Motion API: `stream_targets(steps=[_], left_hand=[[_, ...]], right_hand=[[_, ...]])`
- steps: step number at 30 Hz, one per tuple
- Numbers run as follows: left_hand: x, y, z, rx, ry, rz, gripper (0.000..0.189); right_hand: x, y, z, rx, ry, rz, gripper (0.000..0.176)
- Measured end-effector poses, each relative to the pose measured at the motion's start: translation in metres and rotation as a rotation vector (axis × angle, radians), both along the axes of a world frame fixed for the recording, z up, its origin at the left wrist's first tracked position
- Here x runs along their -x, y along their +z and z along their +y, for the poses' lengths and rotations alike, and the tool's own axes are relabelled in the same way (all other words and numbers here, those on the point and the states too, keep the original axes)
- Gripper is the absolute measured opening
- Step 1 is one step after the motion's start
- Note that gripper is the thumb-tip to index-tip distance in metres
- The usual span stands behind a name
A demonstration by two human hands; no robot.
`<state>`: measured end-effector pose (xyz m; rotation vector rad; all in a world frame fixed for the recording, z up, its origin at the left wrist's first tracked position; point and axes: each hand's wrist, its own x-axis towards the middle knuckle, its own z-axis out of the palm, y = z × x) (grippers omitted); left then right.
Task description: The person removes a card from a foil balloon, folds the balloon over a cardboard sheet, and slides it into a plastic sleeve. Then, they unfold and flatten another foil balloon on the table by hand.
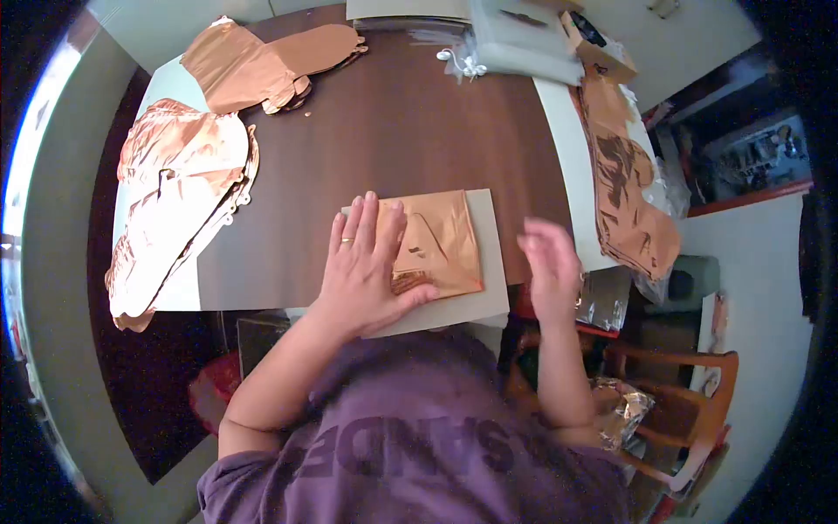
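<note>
A flat folded copper-coloured foil balloon (pixel 441 240) lies on a grey cardboard sheet (pixel 493 288) at the table's front edge. Spread over the left side of the foil is my left hand (pixel 362 271), fingers extended and pressing flat, thumb toward the foil's lower edge. A ring shows on one finger. My right hand (pixel 552 262) is raised to the right of the cardboard, apart from the foil. Its fingers are loosely bent and slightly blurred, with nothing visible in them.
Unfolded copper foil balloons (pixel 188 166) lie at the table's left, with more at the back left (pixel 262 65) and right edge (pixel 624 166). Clear plastic bags (pixel 524 44), white clips (pixel 463 63) and a small box (pixel 598 44) sit at the back. A wooden chair (pixel 716 384) stands right.
</note>
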<state>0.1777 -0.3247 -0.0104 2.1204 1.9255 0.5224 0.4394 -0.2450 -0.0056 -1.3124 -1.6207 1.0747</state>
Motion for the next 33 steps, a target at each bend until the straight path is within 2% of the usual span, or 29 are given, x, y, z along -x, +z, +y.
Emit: stream_targets(steps=[1, 2, 3, 5, 6, 9, 10, 13, 17, 19, 21, 22, 25, 27, 29, 31, 33], left_hand=[[0.002, 0.008, 0.0, 0.013, -0.02, -0.049, 0.115], [0.006, 0.01, 0.0, 0.014, -0.052, -0.056, 0.121], [0.008, 0.014, 0.001, 0.042, -0.093, 0.0, 0.121], [0.012, 0.022, 0.005, 0.103, -0.176, 0.116, 0.119], [0.013, 0.023, 0.006, 0.109, -0.192, 0.114, 0.117], [0.015, 0.029, 0.009, 0.139, -0.23, 0.13, 0.113], [0.017, 0.033, 0.01, 0.156, -0.236, 0.147, 0.113], [0.022, 0.039, 0.013, 0.193, -0.265, 0.194, 0.11], [0.031, 0.037, 0.013, 0.212, -0.271, 0.174, 0.106], [0.033, 0.031, 0.01, 0.168, -0.27, 0.148, 0.105], [0.033, 0.023, 0.006, 0.127, -0.277, 0.127, 0.104], [0.032, 0.019, 0.005, 0.104, -0.281, 0.118, 0.103], [0.031, 0.011, 0.003, 0.065, -0.286, 0.091, 0.102], [0.031, 0.009, 0.003, 0.057, -0.283, 0.067, 0.102], [0.031, 0.009, 0.001, 0.059, -0.272, 0.036, 0.102], [0.031, 0.008, 0.0, 0.049, -0.253, 0.034, 0.103], [0.029, 0.009, 0.0, 0.044, -0.236, 0.015, 0.104]], right_hand=[[-0.021, -0.004, -0.009, 0.0, -0.045, -0.172, 0.022], [-0.027, -0.002, -0.022, 0.082, -0.028, -0.229, 0.019], [-0.032, 0.0, -0.034, 0.166, -0.012, -0.284, 0.018], [-0.034, -0.013, -0.049, 0.359, 0.14, -0.12, 0.018], [-0.03, -0.018, -0.053, 0.527, 0.149, 0.058, 0.021], [-0.008, -0.019, -0.054, 0.73, 0.16, 0.512, 0.022], [-0.005, -0.015, -0.052, 0.694, 0.214, 0.489, 0.023], [-0.004, 0.016, -0.048, 0.624, 0.23, 0.14, 0.023], [-0.074, 0.051, -0.021, 0.563, 0.198, -0.07, 0.027], [-0.121, 0.068, -0.001, 0.51, 0.167, -0.054, 0.03], [-0.148, 0.067, 0.02, 0.443, 0.04, -0.008, 0.029], [-0.151, 0.064, 0.032, 0.358, 0.016, -0.051, 0.028], [-0.106, 0.043, 0.06, 0.213, -0.207, 0.04, 0.025], [-0.097, 0.005, 0.091, 0.249, -0.02, -0.172, 0.022], [-0.054, -0.003, 0.1, 0.245, 0.149, -0.274, 0.014], [-0.017, 0.005, 0.098, 0.214, 0.421, -0.569, 0.018], [0.022, 0.038, 0.085, 0.258, 0.632, -0.705, 0.024]])
